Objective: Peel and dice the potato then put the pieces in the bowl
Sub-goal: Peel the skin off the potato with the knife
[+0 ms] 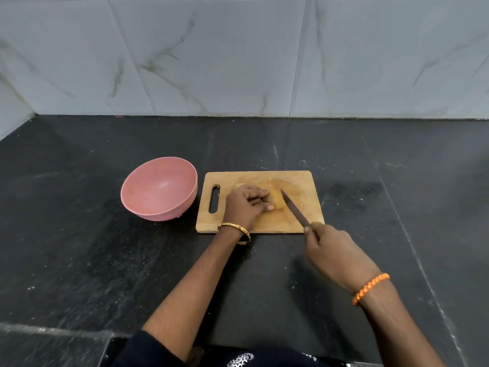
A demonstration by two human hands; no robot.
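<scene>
On the black table, the right hand has its fingers wrapped round a knife at the cutting board's near right corner. The left hand clamps the potato mid-board. The pink bowl sits just left of the board.

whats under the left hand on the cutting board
The left hand grips a potato piece on the cutting board; only its right end shows. The rest is covered by the fingers.

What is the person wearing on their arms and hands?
The left hand has a thin gold bangle round its wrist. The right hand has a braided orange thread band round its wrist. No gloves, forearms uncovered; a dark sleeve starts near the left elbow.
</scene>
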